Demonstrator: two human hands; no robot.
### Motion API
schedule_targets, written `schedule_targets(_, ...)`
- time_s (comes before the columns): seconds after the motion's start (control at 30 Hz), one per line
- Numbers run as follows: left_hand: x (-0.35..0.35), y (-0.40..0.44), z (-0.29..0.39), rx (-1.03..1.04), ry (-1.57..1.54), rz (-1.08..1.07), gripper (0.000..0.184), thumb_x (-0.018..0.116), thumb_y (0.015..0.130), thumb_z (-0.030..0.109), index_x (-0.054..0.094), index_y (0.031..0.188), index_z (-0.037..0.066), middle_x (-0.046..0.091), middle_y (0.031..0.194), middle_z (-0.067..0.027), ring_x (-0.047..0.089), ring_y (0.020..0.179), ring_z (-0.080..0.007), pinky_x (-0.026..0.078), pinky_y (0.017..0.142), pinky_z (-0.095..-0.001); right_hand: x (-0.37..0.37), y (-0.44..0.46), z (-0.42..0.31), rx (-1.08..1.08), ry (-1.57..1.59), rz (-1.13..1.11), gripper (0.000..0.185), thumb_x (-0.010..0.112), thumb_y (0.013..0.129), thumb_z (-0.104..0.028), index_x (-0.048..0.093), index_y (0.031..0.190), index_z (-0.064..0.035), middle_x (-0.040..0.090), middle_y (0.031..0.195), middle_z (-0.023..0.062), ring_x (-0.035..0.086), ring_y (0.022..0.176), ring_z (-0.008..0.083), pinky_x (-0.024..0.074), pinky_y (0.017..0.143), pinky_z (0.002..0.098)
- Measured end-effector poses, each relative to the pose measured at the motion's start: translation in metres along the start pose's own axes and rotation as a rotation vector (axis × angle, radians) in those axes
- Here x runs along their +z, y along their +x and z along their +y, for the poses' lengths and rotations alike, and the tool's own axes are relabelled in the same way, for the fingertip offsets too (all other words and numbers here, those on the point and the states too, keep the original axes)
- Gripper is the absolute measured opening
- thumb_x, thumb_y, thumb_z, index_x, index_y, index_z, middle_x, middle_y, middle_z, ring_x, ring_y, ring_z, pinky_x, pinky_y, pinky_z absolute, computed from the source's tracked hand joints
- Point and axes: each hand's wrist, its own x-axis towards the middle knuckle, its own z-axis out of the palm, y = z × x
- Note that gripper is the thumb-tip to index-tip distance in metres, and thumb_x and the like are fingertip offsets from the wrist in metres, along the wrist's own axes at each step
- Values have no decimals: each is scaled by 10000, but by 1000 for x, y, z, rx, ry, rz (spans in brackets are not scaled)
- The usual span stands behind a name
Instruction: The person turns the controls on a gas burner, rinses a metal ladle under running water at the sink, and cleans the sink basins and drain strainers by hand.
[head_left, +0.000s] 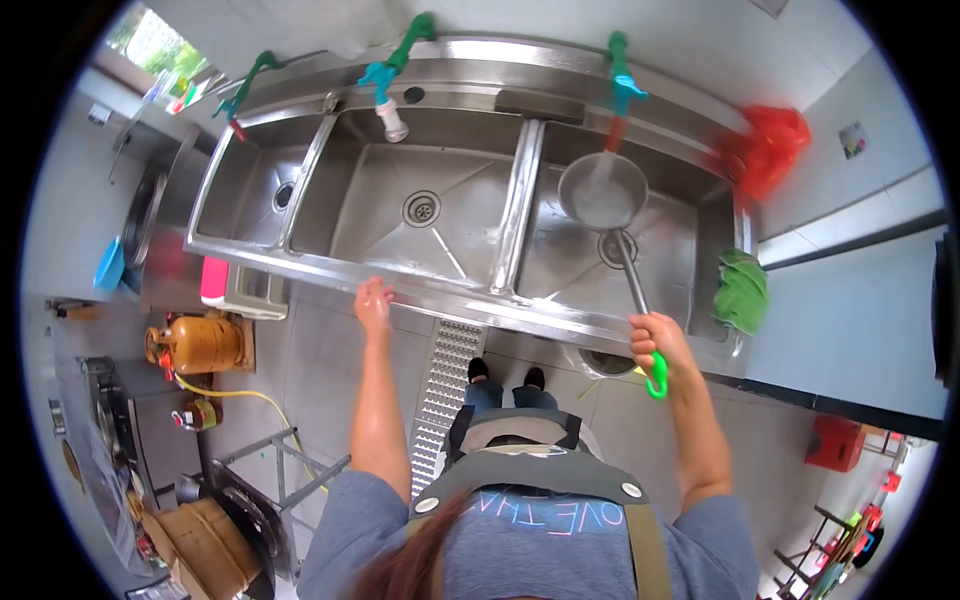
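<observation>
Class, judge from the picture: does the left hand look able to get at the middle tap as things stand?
Probably yes: the left hand looks empty, and only the middle basin lies between it and the middle tap, though it must stretch forward.

There are two hands, the left hand (375, 308) and the right hand (660, 343), and one strainer (603, 185). The sink has three basins: one left basin (248, 185), one middle basin (375, 235) and one right basin (672, 245). Three taps (380, 77) and three drains (421, 208) go with them, one of each per basin. I count one green cloth (741, 292), one red bag (778, 150), one blue bowl (109, 264), one gas cylinder (208, 345), one yellow hose (252, 393), one jar (204, 413), one floor grate (447, 380), one red box (835, 443), one window (152, 42), two shoes (536, 377) and two apron buttons (631, 490).
</observation>
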Motion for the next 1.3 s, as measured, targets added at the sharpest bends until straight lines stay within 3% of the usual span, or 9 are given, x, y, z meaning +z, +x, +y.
schedule_targets(0.3, 84, -16, 25, -135, -31, -356, 237, 512, 780, 183, 540, 929, 0, 570, 808, -80, 552, 739, -146, 430, 617, -241, 30, -77, 0, 153, -166, 58, 140, 518, 769, -74, 385, 725, -82, 349, 511, -26, 314, 349, 27, 242, 265, 182)
schedule_targets(0.6, 229, 14, -41, -308, -136, -421, 181, 489, 739, 141, 596, 818, 18, 585, 734, -73, 537, 673, -156, 420, 607, -280, 115, -76, 61, -179, -831, 370, 164, 543, 770, -104, 389, 726, -68, 423, 460, 8, 411, 333, 89, 311, 275, 233)
schedule_targets(0.73, 244, 32, -51, -652, -515, -486, 150, 471, 739, 100, 582, 820, 40, 558, 696, -54, 527, 672, -144, 418, 576, -271, 124, -60, 86, -316, -1148, 518, 160, 544, 763, -120, 400, 753, -51, 429, 438, 58, 446, 332, 177, 337, 320, 291)
schedule_targets(0.8, 244, 37, -58, -671, -705, -504, 99, 458, 733, 86, 552, 756, 62, 509, 635, -30, 489, 586, -129, 390, 509, -256, 140, -56, 89, -432, -1323, 567, 156, 537, 761, -110, 397, 773, -43, 446, 465, 112, 476, 391, 268, 353, 361, 337)
schedule_targets(0.97, 254, 50, -100, -758, -788, -574, 110, 420, 735, 67, 480, 644, 84, 456, 567, -20, 442, 500, -122, 354, 449, -248, 135, -47, 112, -535, -1582, 681, 170, 527, 762, -80, 373, 820, -41, 443, 495, 155, 483, 454, 344, 361, 398, 368)
schedule_targets(1.03, 250, 44, -100, -712, -655, -511, 74, 444, 759, 83, 496, 707, 79, 461, 581, -14, 460, 507, -132, 390, 450, -249, 136, -45, 120, -514, -1617, 767, 174, 527, 764, -84, 368, 818, -37, 440, 510, 159, 479, 457, 347, 358, 398, 371)
schedule_targets(1.13, 233, 41, -87, -859, -419, -507, 50, 466, 773, 99, 512, 768, 79, 485, 611, -23, 475, 515, -137, 412, 457, -243, 138, -42, 128, -441, -1457, 782, 163, 527, 767, -84, 372, 786, -36, 441, 509, 120, 489, 415, 272, 341, 348, 340)
schedule_targets(1.23, 215, 51, -79, -948, -93, -631, 86, 468, 776, 114, 527, 824, 76, 511, 664, -43, 494, 571, -150, 429, 486, -262, 154, -34, 111, -140, -792, 762, 145, 526, 770, -84, 386, 743, -58, 410, 482, 36, 450, 366, 150, 305, 295, 268)
schedule_targets(1.3, 199, 61, -81, -865, 74, -678, 142, 449, 775, 122, 537, 861, 53, 534, 683, -63, 517, 609, -185, 435, 513, -299, 164, -21, 91, -121, -518, 702, 146, 525, 773, -94, 392, 715, -76, 369, 474, -15, 395, 354, 83, 277, 278, 226)
